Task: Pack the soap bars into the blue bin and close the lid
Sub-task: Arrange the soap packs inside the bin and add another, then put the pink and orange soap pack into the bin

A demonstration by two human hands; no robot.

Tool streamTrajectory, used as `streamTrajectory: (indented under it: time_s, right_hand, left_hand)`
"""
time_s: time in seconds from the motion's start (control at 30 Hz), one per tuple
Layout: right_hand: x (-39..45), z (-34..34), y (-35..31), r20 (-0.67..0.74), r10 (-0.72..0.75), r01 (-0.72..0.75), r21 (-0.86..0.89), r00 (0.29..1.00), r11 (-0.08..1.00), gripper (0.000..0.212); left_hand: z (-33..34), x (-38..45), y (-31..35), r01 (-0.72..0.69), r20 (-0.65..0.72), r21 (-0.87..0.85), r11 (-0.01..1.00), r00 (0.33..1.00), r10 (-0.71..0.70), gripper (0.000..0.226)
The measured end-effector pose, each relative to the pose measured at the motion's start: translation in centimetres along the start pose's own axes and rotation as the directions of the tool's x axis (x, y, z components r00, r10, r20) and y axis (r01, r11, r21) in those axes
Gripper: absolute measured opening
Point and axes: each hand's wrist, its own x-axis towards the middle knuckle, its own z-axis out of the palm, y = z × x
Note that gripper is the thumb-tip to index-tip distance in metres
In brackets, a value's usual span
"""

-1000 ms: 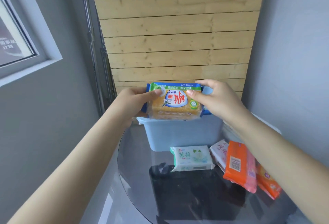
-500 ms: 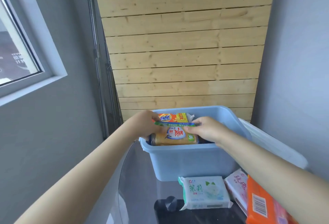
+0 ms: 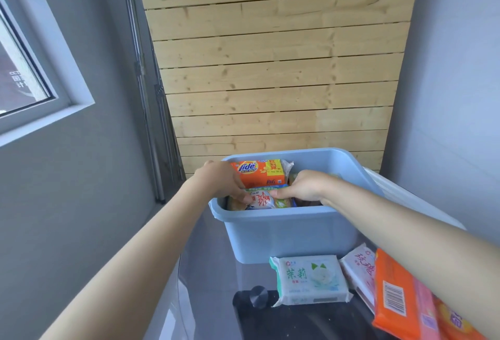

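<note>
Both hands' fingers (image 3: pixel 244 195) pinch a red-lettered soap bar (image 3: pixel 261 200) (beside the Tide pack (image 3: pixel 259 174)) inside the blue bin (image 3: pixel 284 234).

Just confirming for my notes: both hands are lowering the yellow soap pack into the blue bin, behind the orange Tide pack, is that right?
Not quite. The head view shows the yellow soap pack in front of the orange Tide pack, nearer the camera; both the left hand and right hand hold it inside the blue bin.

Orange soap pack (image 3: pixel 261 174) in the bin reads "Tide" (also "P&G")
</note>
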Motion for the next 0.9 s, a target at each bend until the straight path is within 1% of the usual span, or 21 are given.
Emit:
streamTrajectory:
  time_s: [0.07, 0.13, 0.17, 0.27, 0.33, 0.37, 0.4, 0.47, 0.5, 0.53, 0.6, 0.63, 0.67, 0.7, 0.77, 0.83, 0.9]
  right_hand:
    - [0.0, -0.1, -0.3, -0.023, -0.003, 0.003, -0.027, 1.000, 1.000, 0.040]
    - [-0.4, 0.0, -0.8, 0.008, 0.016, -0.015, -0.072, 1.000, 0.997, 0.044]
    - [-0.4, 0.0, -0.8, 0.025, 0.026, -0.023, -0.086, 0.999, 0.996, 0.046]
    - [-0.9, 0.0, -0.8, 0.024, 0.039, -0.036, -0.109, 0.999, 0.993, 0.048]
    - [-1.3, -0.3, -0.6, -0.025, 0.036, -0.039, -0.105, 0.999, 0.994, 0.045]
    - [-1.8, -0.5, -0.6, -0.037, 0.037, -0.040, -0.095, 0.999, 0.995, 0.042]
    - [-2.2, -0.7, -0.6, -0.039, 0.042, -0.045, -0.089, 0.998, 0.995, 0.042]
    - [-2.9, -1.1, -0.4, -0.061, 0.035, -0.038, -0.055, 0.998, 0.998, 0.052]
    - [-3.6, -1.2, -0.2, -0.115, 0.002, -0.004, -0.019, 0.993, 1.000, 0.053]
    - [-4.2, -1.4, -0.1, -0.196, -0.049, 0.052, 0.009, 0.979, 0.999, 0.049]
    - [-6.8, -1.4, 0.7, -0.358, -0.136, 0.173, 0.075, 0.924, 0.982, 0.033]
    - [-8.1, -1.3, 1.1, -0.409, -0.175, 0.236, 0.103, 0.896, 0.966, 0.024]
    - [-9.6, -1.0, 1.9, -0.435, -0.210, 0.281, 0.106, 0.876, 0.954, 0.017]
    - [-10.9, -0.6, 2.6, -0.441, -0.242, 0.311, 0.090, 0.865, 0.946, 0.011]
    - [-12.9, 0.4, 4.2, -0.403, -0.284, 0.329, 0.046, 0.870, 0.943, 0.005]
    - [-14.2, 1.2, 6.3, -0.361, -0.267, 0.281, -0.015, 0.893, 0.960, 0.006]
    - [-14.7, 1.6, 8.0, -0.367, -0.235, 0.211, -0.104, 0.900, 0.972, 0.011]
  left_hand:
    - [-0.1, 0.0, 0.3, 0.024, -0.016, 0.046, 0.999, 1.000, -0.024, 0.045]
    - [-0.3, -0.5, 0.6, 0.054, -0.005, 0.107, 0.993, 0.999, -0.054, 0.051]
    - [-0.2, -0.5, 0.7, 0.053, 0.003, 0.104, 0.993, 0.999, -0.054, 0.051]
    - [0.1, -0.9, 0.3, 0.011, -0.009, 0.076, 0.997, 1.000, -0.010, 0.047]
    - [0.5, -1.6, 0.4, -0.017, -0.072, 0.085, 0.996, 0.997, 0.023, 0.045]
    - [0.7, -2.1, 0.5, -0.037, -0.100, 0.050, 0.998, 0.994, 0.042, 0.041]
    - [0.9, -2.6, 0.8, -0.061, -0.132, -0.021, 0.998, 0.990, 0.058, 0.037]
    - [1.5, -3.5, 1.4, -0.096, -0.235, -0.200, 0.975, 0.971, 0.047, 0.031]
    - [2.0, -4.3, 1.7, -0.118, -0.309, -0.283, 0.952, 0.951, 0.026, 0.028]
    - [2.4, -5.0, 2.0, -0.162, -0.390, -0.361, 0.918, 0.921, 0.009, 0.025]
    - [3.9, -6.8, 3.0, -0.311, -0.542, -0.476, 0.823, 0.840, 0.004, 0.018]
    - [4.6, -7.7, 3.4, -0.368, -0.591, -0.506, 0.780, 0.806, -0.003, 0.017]
    - [5.4, -8.7, 3.9, -0.396, -0.609, -0.532, 0.748, 0.793, -0.013, 0.016]
    - [6.1, -9.5, 4.3, -0.403, -0.606, -0.556, 0.727, 0.795, -0.023, 0.016]
    - [7.6, -10.4, 4.9, -0.390, -0.567, -0.586, 0.710, 0.824, -0.015, 0.018]
    - [9.3, -11.0, 5.8, -0.349, -0.483, -0.623, 0.700, 0.876, 0.007, 0.018]
    - [10.5, -11.2, 6.5, -0.306, -0.396, -0.663, 0.683, 0.918, 0.027, 0.018]
